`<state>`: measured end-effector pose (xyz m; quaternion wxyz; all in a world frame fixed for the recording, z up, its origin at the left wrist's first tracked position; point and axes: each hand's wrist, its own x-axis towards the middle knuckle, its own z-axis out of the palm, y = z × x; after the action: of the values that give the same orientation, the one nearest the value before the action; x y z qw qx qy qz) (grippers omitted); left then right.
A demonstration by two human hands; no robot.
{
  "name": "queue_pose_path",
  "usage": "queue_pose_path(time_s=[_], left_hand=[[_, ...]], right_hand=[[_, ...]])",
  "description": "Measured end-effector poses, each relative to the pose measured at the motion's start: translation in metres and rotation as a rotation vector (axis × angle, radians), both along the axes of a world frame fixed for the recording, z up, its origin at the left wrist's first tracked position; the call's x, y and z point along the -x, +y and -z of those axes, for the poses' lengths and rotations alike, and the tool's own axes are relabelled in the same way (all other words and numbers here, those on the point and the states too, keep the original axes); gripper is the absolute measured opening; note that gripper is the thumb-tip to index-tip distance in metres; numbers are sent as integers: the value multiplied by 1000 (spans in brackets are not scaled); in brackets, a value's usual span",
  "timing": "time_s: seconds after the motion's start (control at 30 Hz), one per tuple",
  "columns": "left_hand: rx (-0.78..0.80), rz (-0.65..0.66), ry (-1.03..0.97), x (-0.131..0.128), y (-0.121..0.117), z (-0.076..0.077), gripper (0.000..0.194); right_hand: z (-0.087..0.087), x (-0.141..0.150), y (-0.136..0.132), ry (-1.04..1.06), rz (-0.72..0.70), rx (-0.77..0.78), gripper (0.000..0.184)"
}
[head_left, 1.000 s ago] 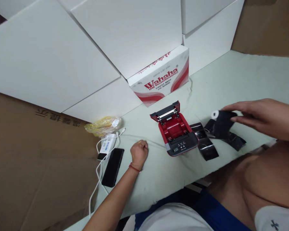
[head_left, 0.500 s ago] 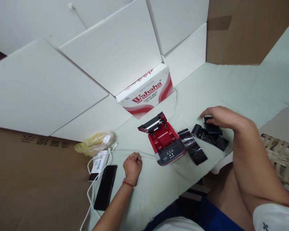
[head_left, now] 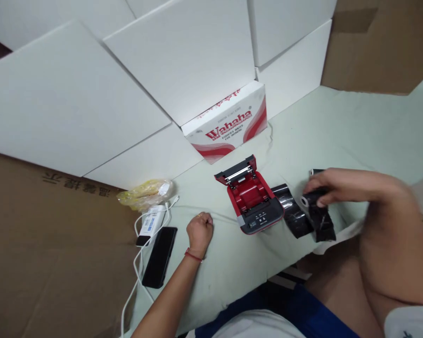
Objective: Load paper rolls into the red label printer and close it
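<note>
Lightly curled, a roll of glossy black paper (head_left: 319, 220) lies under the right hand (head_left: 352, 188), whose fingers grasp it from above. It looks light and floppy, likely easiest to hold around its white-cored end. Its loose strip (head_left: 291, 211) lies just beside an open red receipt printer (head_left: 250, 199) on the counter (head_left: 338, 126), whose near edge runs just below the roll. The clenched left hand (head_left: 199, 229) rests near the printer and a black smartphone (head_left: 159, 257).
</note>
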<state>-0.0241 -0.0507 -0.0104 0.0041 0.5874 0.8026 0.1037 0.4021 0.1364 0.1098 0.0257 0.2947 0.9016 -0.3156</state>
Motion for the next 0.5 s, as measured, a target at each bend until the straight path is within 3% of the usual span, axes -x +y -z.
queue_pose_path(time_s=[0.03, 0.13, 0.23, 0.37, 0.5], left_hand=[[3, 1, -18, 0, 0, -1, 23], [17, -12, -60, -1, 1, -2, 23], [18, -26, -88, -1, 2, -3, 24], [14, -17, -124, -2, 1, -4, 24], [20, -16, -139, -2, 1, -4, 25]], right_hand=[[-14, -12, -4, 19, -47, 137, 29], [-51, -27, -14, 71, -151, 192, 36], [-67, 5, -24, 75, -241, 177, 38], [-54, 84, -37, 37, -147, -25, 40], [-33, 143, -50, -215, 52, -273, 38]])
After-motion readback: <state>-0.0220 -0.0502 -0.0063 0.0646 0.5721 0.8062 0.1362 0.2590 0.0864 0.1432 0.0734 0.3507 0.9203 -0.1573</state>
